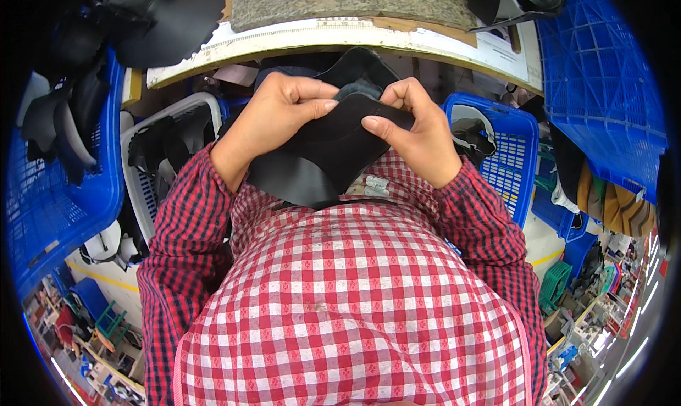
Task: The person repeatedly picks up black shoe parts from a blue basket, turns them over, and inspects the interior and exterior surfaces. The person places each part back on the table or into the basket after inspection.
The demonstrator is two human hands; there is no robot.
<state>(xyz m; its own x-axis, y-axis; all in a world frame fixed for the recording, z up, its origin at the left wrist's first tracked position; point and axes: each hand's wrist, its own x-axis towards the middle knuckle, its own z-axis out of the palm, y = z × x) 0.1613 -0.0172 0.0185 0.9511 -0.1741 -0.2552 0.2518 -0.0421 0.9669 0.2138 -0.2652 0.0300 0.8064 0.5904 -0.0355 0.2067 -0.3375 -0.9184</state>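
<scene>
A black leather piece point(323, 151), curved and shoe-upper-like, hangs between my hands over my lap, in front of the bench edge. My left hand point(280, 115) pinches its upper edge between thumb and fingers. On the other side my right hand point(418, 133) grips the same edge, thumb lying on the near face and fingers curled behind. A dark greenish lining point(358, 88) shows along the fold between the two hands. The far flap of the piece rises behind it toward the bench; my fingers hide parts of the edge.
A workbench point(206, 60) with a stone slab point(347, 5) and a ruler strip crosses the far side. Blue crates point(603, 73) flank me at right and left, and a grey basket point(131, 151) holds black pieces. More black pieces point(167, 26) lie at the bench's left end.
</scene>
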